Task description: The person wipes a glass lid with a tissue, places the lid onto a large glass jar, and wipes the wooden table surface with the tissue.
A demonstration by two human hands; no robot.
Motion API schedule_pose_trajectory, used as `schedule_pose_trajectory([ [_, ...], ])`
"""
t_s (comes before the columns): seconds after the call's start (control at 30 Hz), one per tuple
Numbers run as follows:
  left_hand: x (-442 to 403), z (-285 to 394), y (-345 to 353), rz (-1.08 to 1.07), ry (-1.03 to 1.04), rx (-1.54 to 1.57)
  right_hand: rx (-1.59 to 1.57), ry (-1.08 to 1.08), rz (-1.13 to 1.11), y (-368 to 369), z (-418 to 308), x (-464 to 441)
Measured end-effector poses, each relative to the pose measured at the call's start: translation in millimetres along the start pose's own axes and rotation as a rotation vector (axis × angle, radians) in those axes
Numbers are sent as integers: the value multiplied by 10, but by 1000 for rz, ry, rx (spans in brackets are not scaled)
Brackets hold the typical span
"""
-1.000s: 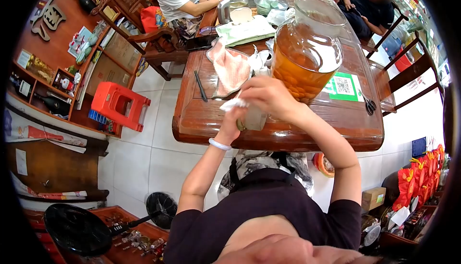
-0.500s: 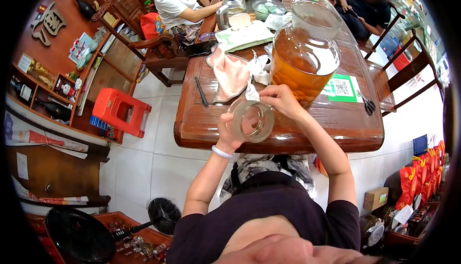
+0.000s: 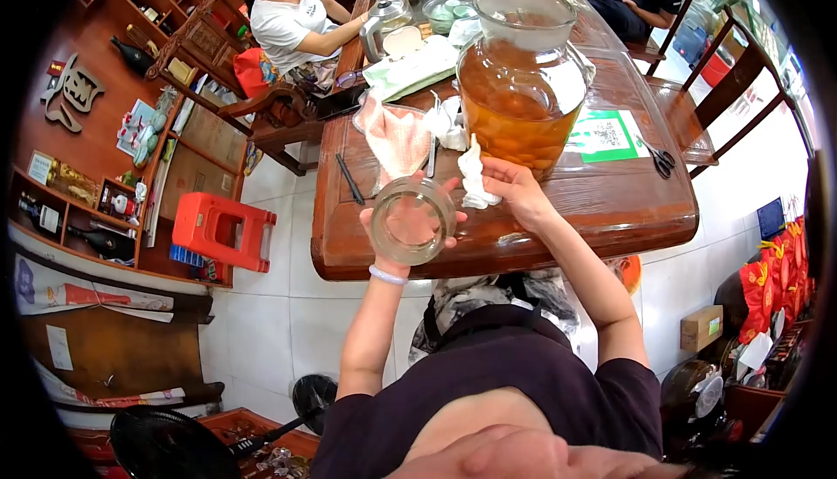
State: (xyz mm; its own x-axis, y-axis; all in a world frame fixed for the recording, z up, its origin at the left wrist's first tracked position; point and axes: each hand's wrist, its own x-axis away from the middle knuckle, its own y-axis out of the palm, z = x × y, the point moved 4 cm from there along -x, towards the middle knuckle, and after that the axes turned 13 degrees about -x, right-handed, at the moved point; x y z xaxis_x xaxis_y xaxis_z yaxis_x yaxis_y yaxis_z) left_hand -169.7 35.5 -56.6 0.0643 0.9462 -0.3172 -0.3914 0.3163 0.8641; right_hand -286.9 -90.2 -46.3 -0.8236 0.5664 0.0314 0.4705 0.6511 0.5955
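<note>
A round clear glass lid or bowl (image 3: 412,222) rests in my left hand (image 3: 392,248), whose fingers are spread behind and around it. My right hand (image 3: 520,193) pinches a crumpled white tissue (image 3: 475,178), just right of the glass piece. Behind that hand stands a large glass jar (image 3: 521,100) of amber liquid with round orange pieces at its bottom; its mouth looks uncovered. A pink cloth (image 3: 397,135) and more crumpled white tissue (image 3: 448,122) lie left of the jar. The dark pen-like stick (image 3: 350,179) is beyond my left hand.
Scissors (image 3: 660,158) and a green QR card (image 3: 604,135) lie on the wooden table (image 3: 610,226). A glass kettle (image 3: 390,15) stands further back. People sit at both far sides. A red stool (image 3: 224,231) is on the floor at left.
The glass piece in my left hand has moved left and turned to show its round opening. My right hand has drawn apart from it with the tissue. The whole view has shifted.
</note>
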Motion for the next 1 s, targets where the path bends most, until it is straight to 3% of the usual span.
schedule_pose_trajectory([
  [0.17, 13, -44, 15, 67, 0, -130, 139, -33, -19, 49, 152, -48],
  [0.3, 45, -11, -40, 74, -9, -152, 56, 33, -62, 77, 81, 4],
  [0.37, 76, 21, -53, 43, 22, -120, -276, 185, -36, 56, 114, 16],
  [0.53, 125, 3, -116, 61, 27, -46, -267, 350, -194, 112, 146, 37],
  [0.67, 122, 4, -139, 60, 1, -75, -157, 154, -6, -20, 178, -43],
  [0.77, 97, -9, -15, 115, 22, -82, 174, -133, 82, -58, 150, -59],
  [1.0, 84, 3, -33, 187, -3, -268, 246, -143, 108, 17, 238, -77],
])
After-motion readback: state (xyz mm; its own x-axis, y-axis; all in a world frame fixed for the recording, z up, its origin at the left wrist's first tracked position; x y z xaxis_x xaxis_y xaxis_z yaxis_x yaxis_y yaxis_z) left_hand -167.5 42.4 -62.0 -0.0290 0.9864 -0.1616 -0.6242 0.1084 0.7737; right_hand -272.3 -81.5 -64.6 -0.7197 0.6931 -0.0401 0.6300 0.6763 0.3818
